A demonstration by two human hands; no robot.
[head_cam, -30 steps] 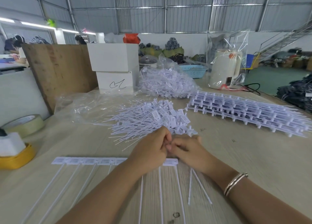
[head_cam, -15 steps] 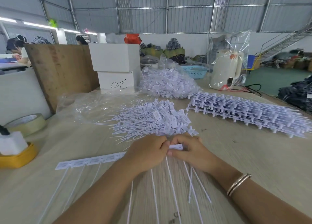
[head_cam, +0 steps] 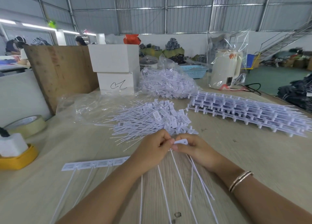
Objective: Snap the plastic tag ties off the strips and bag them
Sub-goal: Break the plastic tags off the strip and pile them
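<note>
Our bench [head_cam: 253, 156] carries everything, and we have laid it out so the work moves from right to centre. On the far right lies the stack of unbroken strips [head_cam: 249, 110], piled flat so we can pull one at a time toward us. In the middle spreads the loose heap of snapped-off tag ties [head_cam: 152, 121], their tails fanned to the left, resting partly on a flat clear bag [head_cam: 94, 105] that looks empty apart from what overlaps its edge; we judge it waits there for bagging. Behind the heap a filled clear bag [head_cam: 167, 85] bulges with finished ties, beside two stacked white boxes [head_cam: 116, 72] whose contents we cannot see. At the left edge sit a tape roll [head_cam: 27, 125] and a yellow holder [head_cam: 18, 158]. Nearest us lies the strip in hand [head_cam: 96, 164], its remaining heads joined in a row on the bench, the tails running toward us. Our left hand [head_cam: 152, 154] is clenched around the strip's right end to steady it, while the fingers [head_cam: 175, 147] of our right hand [head_cam: 199, 153] pinch the head of a single tie [head_cam: 181, 142], lifted and tilted just clear of the strip. Whether that tie has fully separated we cannot tell, since the joint hides between the two hands.
</note>
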